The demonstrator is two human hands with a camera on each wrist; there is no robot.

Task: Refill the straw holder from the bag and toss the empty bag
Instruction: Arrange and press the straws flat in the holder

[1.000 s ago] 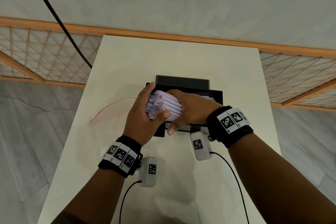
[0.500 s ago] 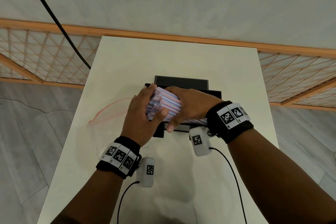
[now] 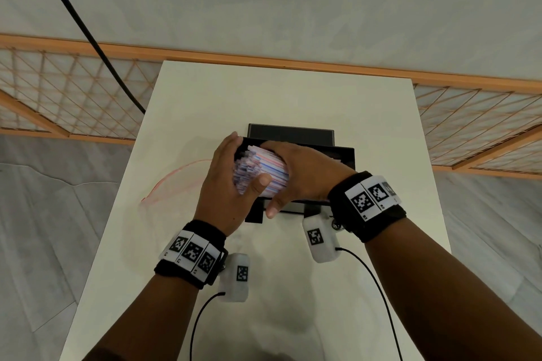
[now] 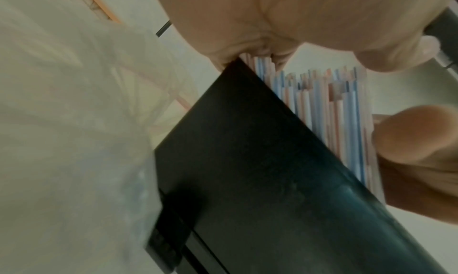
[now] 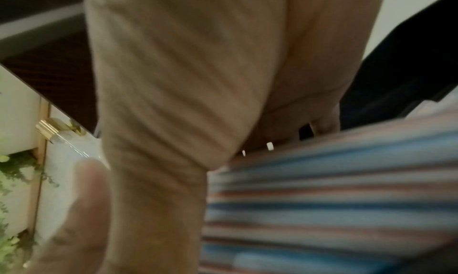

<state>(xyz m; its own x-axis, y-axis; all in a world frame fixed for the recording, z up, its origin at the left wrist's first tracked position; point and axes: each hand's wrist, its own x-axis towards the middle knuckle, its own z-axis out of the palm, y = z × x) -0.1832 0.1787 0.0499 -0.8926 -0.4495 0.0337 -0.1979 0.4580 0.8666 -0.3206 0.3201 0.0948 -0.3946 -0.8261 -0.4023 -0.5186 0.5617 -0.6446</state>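
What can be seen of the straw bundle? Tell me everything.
The straw bundle is a thick sheaf of thin, plastic-looking straws striped blue, red and white, ends uneven. It lies roughly level over the open black straw holder, gripped by the right hand around its middle and the left hand at its left end.

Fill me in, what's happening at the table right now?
A person is loading a bundle of striped straws into the black straw holder. The left hand cups the bundle's end, and the right hand grips it from the other side, over the holder. The clear bag lies flat on the white table to the left, apparently emptied and not yet tossed.
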